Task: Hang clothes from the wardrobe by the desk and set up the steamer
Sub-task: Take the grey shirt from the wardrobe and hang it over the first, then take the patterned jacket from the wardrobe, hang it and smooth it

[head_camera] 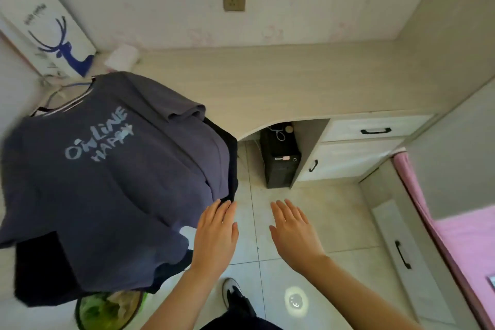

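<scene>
At twelve o'clock pale bare surface [267, 83], tiled floor [308, 195] open below, left hand [215, 236] fingers spread on hanging shirt [107, 169], right hand [293, 230] flat, empty.

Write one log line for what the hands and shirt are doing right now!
left hand: open, fingertips at hem of T-shirt | right hand: open, empty, over floor | T-shirt: hanging by desk

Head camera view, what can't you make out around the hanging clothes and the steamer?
- Steamer: none identifiable in the head view.
- Hanger hook: what it hangs from is hidden behind the grey T-shirt.
- Black garment: mostly covered by that shirt.
- Green object: cut off by the bottom edge.
</scene>
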`<action>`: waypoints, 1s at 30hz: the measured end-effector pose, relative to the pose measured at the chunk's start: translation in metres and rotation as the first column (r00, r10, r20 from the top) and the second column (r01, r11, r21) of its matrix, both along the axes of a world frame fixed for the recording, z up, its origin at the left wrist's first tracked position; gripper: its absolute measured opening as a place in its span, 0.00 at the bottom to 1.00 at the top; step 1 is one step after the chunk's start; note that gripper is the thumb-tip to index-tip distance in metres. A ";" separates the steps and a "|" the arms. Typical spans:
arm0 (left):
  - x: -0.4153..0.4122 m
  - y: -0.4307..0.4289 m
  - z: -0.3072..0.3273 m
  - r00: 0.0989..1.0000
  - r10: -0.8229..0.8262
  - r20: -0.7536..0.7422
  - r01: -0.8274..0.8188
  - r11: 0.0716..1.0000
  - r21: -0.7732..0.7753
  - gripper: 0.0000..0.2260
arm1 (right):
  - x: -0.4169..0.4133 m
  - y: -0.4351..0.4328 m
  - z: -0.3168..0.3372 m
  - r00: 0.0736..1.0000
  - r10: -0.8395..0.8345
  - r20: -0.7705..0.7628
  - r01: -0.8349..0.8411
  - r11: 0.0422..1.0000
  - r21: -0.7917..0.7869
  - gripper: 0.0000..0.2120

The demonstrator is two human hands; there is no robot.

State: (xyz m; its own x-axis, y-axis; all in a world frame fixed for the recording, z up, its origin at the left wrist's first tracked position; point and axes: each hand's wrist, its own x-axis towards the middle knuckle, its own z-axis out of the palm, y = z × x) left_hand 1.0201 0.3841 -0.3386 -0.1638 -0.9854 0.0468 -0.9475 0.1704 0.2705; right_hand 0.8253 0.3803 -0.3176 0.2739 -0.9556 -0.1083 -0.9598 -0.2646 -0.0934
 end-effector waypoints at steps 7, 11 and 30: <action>-0.132 0.050 0.004 0.975 -0.223 -0.016 0.224 0.971 0.083 0.23 | -0.116 0.088 -0.004 0.966 -0.258 -0.008 0.258 0.965 0.046 0.27; -0.208 0.092 0.008 0.926 -0.373 -0.060 0.378 0.916 0.136 0.24 | -0.180 0.151 -0.010 0.921 -0.389 0.016 0.387 0.920 0.065 0.28; -0.471 0.183 0.011 0.613 -0.788 -0.067 0.790 0.606 0.096 0.20 | -0.384 0.333 -0.005 0.497 -0.864 0.079 0.857 0.503 0.111 0.27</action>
